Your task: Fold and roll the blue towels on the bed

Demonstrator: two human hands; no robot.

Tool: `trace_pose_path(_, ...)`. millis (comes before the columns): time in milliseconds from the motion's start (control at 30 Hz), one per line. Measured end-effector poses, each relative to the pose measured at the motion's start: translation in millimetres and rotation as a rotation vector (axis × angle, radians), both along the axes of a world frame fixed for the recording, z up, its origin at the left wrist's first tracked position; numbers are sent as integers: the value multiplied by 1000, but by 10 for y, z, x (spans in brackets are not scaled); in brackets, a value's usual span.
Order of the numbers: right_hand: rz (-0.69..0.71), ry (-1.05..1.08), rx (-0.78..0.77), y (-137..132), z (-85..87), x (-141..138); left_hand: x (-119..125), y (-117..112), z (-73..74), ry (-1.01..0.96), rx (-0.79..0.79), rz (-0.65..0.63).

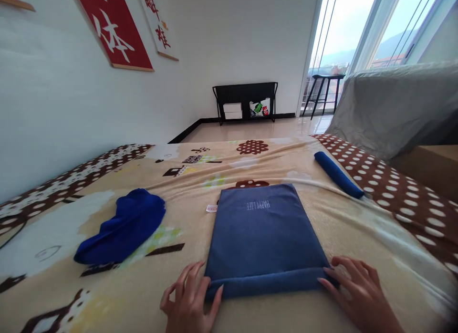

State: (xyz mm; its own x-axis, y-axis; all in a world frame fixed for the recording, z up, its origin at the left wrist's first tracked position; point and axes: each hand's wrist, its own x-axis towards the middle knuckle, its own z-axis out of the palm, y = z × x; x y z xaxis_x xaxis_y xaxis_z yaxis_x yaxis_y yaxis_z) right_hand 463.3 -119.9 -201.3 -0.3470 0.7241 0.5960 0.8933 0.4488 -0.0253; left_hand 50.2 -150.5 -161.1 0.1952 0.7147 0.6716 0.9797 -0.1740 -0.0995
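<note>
A dark blue towel (263, 230) lies flat on the patterned blanket (200, 180), its near edge folded over into a narrow roll. My left hand (189, 299) pinches the left end of that rolled edge, fingers curled on it. At the right end of the roll rests my right hand (358, 290), its fingertips pressing on the fold. White lettering shows near the towel's far edge.
A crumpled bright blue towel (123, 225) lies to the left. A tightly rolled blue towel (338, 174) sits at the far right of the blanket. Beyond are a grey covered sofa (393, 104), a black shelf (245, 101) by the wall, and a stool (324, 92) near the window.
</note>
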Motion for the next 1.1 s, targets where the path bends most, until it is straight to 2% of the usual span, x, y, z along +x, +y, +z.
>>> trace_pose_path(67, -16, 22, 7, 12, 11, -78, 47, 11, 4, -22, 1, -13)
trace_pose_path(100, -15, 29, 8, 17, 12, -104, 71, 10, 5, -29, 1, -61)
trace_pose_path(167, -8, 38, 4, 27, 1, -126, 152, 5, 2, 0, -13, -234)
trace_pose_path(233, -7, 43, -5, 31, -21, -112, 305, 11, -14, 98, -46, -460)
trace_pose_path(300, -10, 39, -12, 27, -31, -77, 505, 39, -47, 210, -71, -595)
trace_pose_path(400, -16, 13, -14, -9, 39, -59, 743, 97, -121, 289, -108, -579)
trace_pose_path(467, -19, -4, 14, -48, 150, -146, 799, 123, -174, 317, -134, -556)
trace_pose_path(533, 64, -35, 50, -80, 280, -353, 796, 134, -219, 332, -149, -564)
trace_pose_path(633, 376, -163, 69, -71, 419, -794, 781, 139, -244, 272, -157, -586)
trace_pose_path(700, 517, -225, 37, -32, 454, -1018, 775, 147, -215, 210, -161, -618)
trace_pose_path(800, 584, -241, -50, 21, 447, -997, 647, 162, -103, 212, -202, -690)
trace_pose_path(867, 572, -253, -92, 26, 416, -736, 410, 157, -15, 268, -231, -722)
trace_pose_path(933, 495, -243, -96, 4, 364, -381, 75, 126, 48, 312, -234, -710)
trace_pose_path(1033, 395, -228, -83, -56, 242, 62, -386, 37, 74, 319, -190, -642)
trace_pose_path(1100, 353, -251, -77, -86, 148, 195, -524, -30, 62, 286, -181, -571)
